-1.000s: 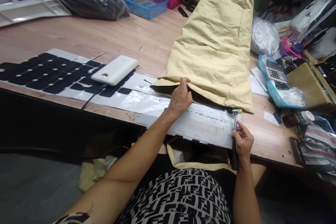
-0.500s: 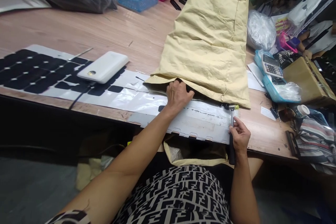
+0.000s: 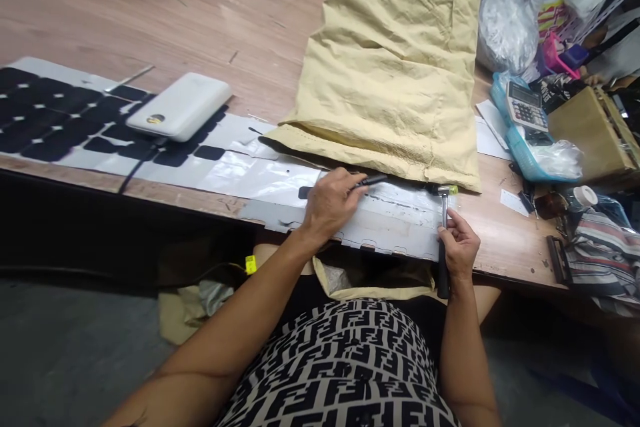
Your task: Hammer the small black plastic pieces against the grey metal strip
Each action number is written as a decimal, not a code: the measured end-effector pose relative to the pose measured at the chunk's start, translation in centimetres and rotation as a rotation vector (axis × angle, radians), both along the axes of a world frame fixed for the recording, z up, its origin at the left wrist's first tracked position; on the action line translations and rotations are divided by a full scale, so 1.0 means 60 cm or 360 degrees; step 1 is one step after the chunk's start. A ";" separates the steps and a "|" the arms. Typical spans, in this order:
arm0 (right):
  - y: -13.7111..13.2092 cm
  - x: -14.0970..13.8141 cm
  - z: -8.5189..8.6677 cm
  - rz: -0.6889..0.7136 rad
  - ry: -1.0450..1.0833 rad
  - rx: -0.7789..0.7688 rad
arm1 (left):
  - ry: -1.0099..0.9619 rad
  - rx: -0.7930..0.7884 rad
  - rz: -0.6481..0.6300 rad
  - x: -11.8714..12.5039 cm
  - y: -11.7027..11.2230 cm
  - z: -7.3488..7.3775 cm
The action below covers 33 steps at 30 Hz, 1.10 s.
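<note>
My left hand (image 3: 329, 203) is closed around a slim black pen-like tool (image 3: 373, 180), whose exact kind I cannot make out. It is over the pale sheet (image 3: 395, 217), just in front of the mouth of a large beige cloth bag (image 3: 385, 93). My right hand (image 3: 461, 247) grips a small hammer (image 3: 443, 233) by its black handle, head up, with a yellow face pointing right. The hammer head lies close to the bag's front right corner. Below the table edge, an open beige pouch (image 3: 380, 292) sits at my lap.
To the left, a white power bank (image 3: 183, 107) with a dark cable rests on a black-celled solar panel (image 3: 45, 113). A thin metal tool (image 3: 129, 80) lies behind. At right are a calculator (image 3: 527, 107), a cardboard box (image 3: 590, 133), a bottle (image 3: 583, 199) and striped cloth (image 3: 607, 253).
My left hand has come out of the bag's mouth toward me, now with the black pen-like tool in its fingers. My right hand keeps hold of the hammer. The view has tipped down.
</note>
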State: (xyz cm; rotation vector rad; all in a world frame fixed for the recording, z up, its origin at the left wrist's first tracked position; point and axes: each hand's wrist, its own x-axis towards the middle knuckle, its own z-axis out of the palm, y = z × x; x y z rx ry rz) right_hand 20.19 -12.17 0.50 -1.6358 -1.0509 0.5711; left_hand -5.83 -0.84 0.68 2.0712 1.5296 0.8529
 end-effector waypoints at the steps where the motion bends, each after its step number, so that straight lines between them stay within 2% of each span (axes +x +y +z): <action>1: 0.000 0.000 -0.001 0.0001 0.0001 0.0006 | -0.0042 -0.0011 -0.0129 0.007 -0.007 -0.004; 3: 0.000 0.000 0.000 0.0006 -0.0001 0.0010 | -0.0077 -0.0010 -0.0342 0.023 -0.016 -0.013; 6: -0.002 -0.003 0.004 0.0002 -0.0039 0.0011 | -0.0048 0.0016 -0.0475 0.041 -0.016 -0.022; 10: -0.005 -0.006 0.009 0.0013 -0.0159 -0.0014 | -0.0107 -0.0035 -0.0504 0.044 -0.006 -0.025; 16: -0.010 -0.009 0.018 0.0157 -0.0440 -0.0052 | -0.0108 -0.0057 -0.0507 0.050 0.005 -0.017; 23: -0.023 -0.059 0.042 0.0426 -0.0628 0.0010 | -0.0071 -0.0103 -0.0489 0.058 0.012 -0.012; 29: -0.020 -0.082 0.055 0.0551 -0.0761 0.0176 | -0.0100 -0.0059 -0.0538 0.054 0.012 -0.019; 33: -0.019 -0.084 0.049 0.0657 -0.0902 0.0299 | -0.0099 -0.0037 -0.0554 0.054 0.012 -0.020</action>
